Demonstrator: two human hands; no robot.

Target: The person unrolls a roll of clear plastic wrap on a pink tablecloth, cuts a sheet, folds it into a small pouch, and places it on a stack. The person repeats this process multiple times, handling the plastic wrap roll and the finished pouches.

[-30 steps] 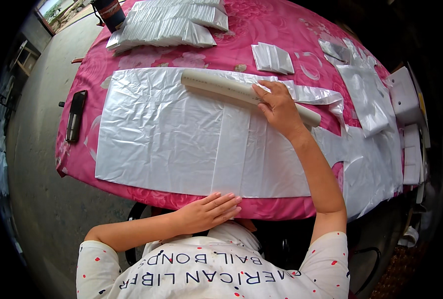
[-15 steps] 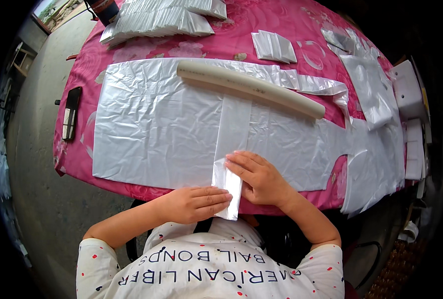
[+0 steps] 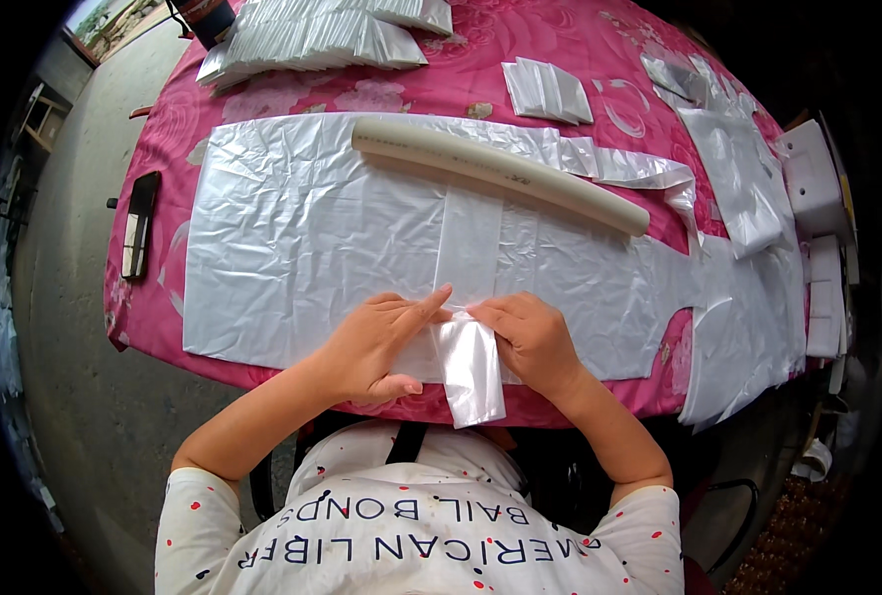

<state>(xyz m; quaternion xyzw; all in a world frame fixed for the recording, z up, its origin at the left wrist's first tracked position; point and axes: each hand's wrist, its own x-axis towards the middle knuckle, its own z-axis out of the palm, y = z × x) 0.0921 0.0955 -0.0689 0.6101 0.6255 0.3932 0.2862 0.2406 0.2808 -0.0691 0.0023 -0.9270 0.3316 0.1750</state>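
We see a folded white plastic strip [image 3: 471,372], shiny at the end near us. Its pale, flat far part lies on a big, wrinkly plastic sheet [image 3: 292,233].

I am in what looks like a small workshop, perhaps set up in a home, though I cannot tell for sure: the flowery pink tablecloth [image 3: 520,74] looks homely, yet on it lie a wide plastic sheet [image 3: 292,218], a pale tube [image 3: 500,175] and a thick pile of folded film [image 3: 332,42], all laid out for handwork. Around me the floor [image 3: 76,238] is bare, grey and scuffed, and at the far left an opening [image 3: 114,25] shows the bright outdoors
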